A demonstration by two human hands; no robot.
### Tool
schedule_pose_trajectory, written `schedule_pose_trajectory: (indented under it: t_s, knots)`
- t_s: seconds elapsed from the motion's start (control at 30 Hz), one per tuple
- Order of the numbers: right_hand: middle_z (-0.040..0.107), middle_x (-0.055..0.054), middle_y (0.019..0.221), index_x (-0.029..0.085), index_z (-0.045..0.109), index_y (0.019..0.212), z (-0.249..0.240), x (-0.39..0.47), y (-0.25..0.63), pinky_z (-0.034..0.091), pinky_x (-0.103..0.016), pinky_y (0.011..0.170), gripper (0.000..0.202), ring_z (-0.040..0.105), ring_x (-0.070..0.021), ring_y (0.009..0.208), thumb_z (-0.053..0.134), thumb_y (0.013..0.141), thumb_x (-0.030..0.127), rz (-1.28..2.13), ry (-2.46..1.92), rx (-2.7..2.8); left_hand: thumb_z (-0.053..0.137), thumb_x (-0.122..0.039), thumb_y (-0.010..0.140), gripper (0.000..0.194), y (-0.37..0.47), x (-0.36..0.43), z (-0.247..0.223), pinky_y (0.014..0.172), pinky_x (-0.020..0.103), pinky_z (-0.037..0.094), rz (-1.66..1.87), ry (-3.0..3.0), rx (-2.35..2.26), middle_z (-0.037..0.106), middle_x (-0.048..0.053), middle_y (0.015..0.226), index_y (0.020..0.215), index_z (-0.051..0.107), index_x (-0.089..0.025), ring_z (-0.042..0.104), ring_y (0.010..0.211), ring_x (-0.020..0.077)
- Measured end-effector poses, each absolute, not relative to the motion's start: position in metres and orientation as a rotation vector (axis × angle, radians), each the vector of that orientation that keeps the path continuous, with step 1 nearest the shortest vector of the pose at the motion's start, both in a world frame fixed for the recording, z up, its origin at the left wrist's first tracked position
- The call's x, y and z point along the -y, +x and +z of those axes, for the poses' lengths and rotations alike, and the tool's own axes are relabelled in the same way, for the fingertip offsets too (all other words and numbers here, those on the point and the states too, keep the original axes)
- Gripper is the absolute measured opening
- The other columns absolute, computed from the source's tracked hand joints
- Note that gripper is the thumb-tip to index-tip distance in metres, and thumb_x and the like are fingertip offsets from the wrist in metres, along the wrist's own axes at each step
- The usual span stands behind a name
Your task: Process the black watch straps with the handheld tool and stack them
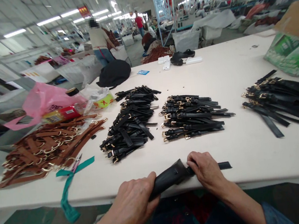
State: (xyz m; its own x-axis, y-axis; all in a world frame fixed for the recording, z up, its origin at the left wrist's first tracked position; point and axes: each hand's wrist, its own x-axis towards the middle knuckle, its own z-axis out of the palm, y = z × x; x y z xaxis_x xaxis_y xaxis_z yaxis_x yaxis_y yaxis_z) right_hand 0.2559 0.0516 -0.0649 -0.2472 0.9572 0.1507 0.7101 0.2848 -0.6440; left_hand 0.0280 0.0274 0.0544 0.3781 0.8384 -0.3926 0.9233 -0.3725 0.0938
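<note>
My left hand [139, 195] is closed around a wide black leather piece [170, 177] that slants up to the right above the table's front edge. At its right end, my right hand [206, 167] pinches a narrow black strap [225, 165], whose free end sticks out to the right. The strap meets the wide piece between my hands; the exact join is hidden by my fingers. Beyond my hands lie a pile of black buckled straps [131, 123], a second pile of black straps [194, 115] and a third black strap pile [283, 98] at the right.
Brown straps with metal rings [49, 148] lie left, near scissors [76, 164] and a teal ribbon [67, 190]. Behind them are a pink bag [45, 100] and red can [68, 111]. A black cap [114, 73] and green bag [294, 52] sit farther back. People stand beyond the table.
</note>
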Motion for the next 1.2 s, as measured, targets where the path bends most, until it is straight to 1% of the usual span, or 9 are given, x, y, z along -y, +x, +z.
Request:
schedule_pose_trajectory:
  t_s: [0.1,0.23,0.33,0.4,0.5,0.57,0.87,1.1,1.2]
  knots:
    - [0.058,0.000,0.076,0.020,0.049,0.078,-0.066,-0.053,0.254,0.030,-0.031,0.072,0.012,0.052,-0.0170,0.074,0.043,0.089,0.023,0.599,-1.523,2.032,0.046,-0.027,0.080,0.024,0.038,-0.034,0.055,0.066,0.032,0.044,-0.412,2.374,-1.533,0.066,0.002,0.088,0.104,0.048,-0.025,0.062,0.081,0.0237]
    - [0.059,0.000,0.074,0.021,0.050,0.079,-0.064,-0.054,0.257,0.033,-0.031,0.072,0.015,0.051,-0.0178,0.072,0.040,0.090,0.025,0.630,-1.557,1.990,0.044,-0.031,0.081,0.020,0.045,-0.037,0.053,0.063,0.030,0.042,-0.462,2.348,-1.587,0.067,0.003,0.083,0.099,0.050,-0.023,0.063,0.077,0.0225]
    - [0.060,0.000,0.078,0.023,0.052,0.089,-0.059,-0.052,0.265,0.036,-0.032,0.073,0.015,0.052,-0.0178,0.075,0.037,0.090,0.023,0.762,-1.489,1.950,0.042,-0.033,0.083,0.021,0.041,-0.036,0.053,0.063,0.031,0.044,-0.471,2.344,-1.584,0.067,0.004,0.081,0.100,0.050,-0.023,0.063,0.076,0.0234]
    - [0.060,-0.001,0.085,0.023,0.052,0.094,-0.056,-0.049,0.273,0.038,-0.032,0.076,0.013,0.052,-0.0177,0.080,0.044,0.086,0.019,0.859,-1.361,1.969,0.042,-0.033,0.082,0.024,0.035,-0.035,0.053,0.065,0.033,0.045,-0.485,2.346,-1.565,0.067,0.004,0.083,0.104,0.049,-0.024,0.063,0.078,0.0246]
    - [0.058,-0.003,0.094,0.022,0.055,0.096,-0.054,-0.044,0.283,0.040,-0.033,0.080,0.024,0.051,-0.0184,0.088,0.054,0.075,0.012,0.875,-1.208,2.032,0.045,-0.033,0.081,0.029,0.027,-0.033,0.055,0.069,0.037,0.046,-0.505,2.364,-1.552,0.067,0.005,0.087,0.107,0.048,-0.024,0.063,0.082,0.0262]
    - [0.056,-0.005,0.097,0.021,0.057,0.097,-0.055,-0.042,0.285,0.041,-0.034,0.082,0.027,0.050,-0.0192,0.092,0.055,0.072,0.009,0.848,-1.170,2.051,0.045,-0.034,0.081,0.028,0.027,-0.035,0.057,0.069,0.037,0.046,-0.518,2.374,-1.541,0.067,0.004,0.086,0.107,0.048,-0.024,0.063,0.081,0.0264]
    - [0.057,-0.007,0.095,0.020,0.060,0.095,-0.062,-0.045,0.285,0.044,-0.035,0.081,0.020,0.052,-0.0194,0.091,0.057,0.077,0.013,0.845,-1.158,2.031,0.042,-0.030,0.081,0.022,0.045,-0.044,0.061,0.064,0.032,0.044,-0.521,2.384,-1.542,0.067,0.004,0.083,0.100,0.050,-0.023,0.063,0.077,0.0239]
    - [0.058,-0.006,0.095,0.021,0.062,0.093,-0.062,-0.044,0.285,0.045,-0.034,0.081,0.018,0.054,-0.0192,0.090,0.058,0.077,0.014,0.855,-1.143,2.022,0.043,-0.032,0.082,0.028,0.030,-0.037,0.066,0.072,0.035,0.044,-0.553,2.332,-1.533,0.066,0.005,0.090,0.109,0.048,-0.024,0.061,0.085,0.0249]
    - [0.058,-0.006,0.095,0.020,0.062,0.093,-0.059,-0.044,0.284,0.044,-0.034,0.081,0.018,0.053,-0.0188,0.090,0.057,0.077,0.013,0.862,-1.157,2.012,0.046,-0.031,0.081,0.023,0.039,-0.037,0.066,0.066,0.032,0.043,-0.521,2.357,-1.511,0.066,0.003,0.087,0.103,0.049,-0.025,0.062,0.080,0.0235]
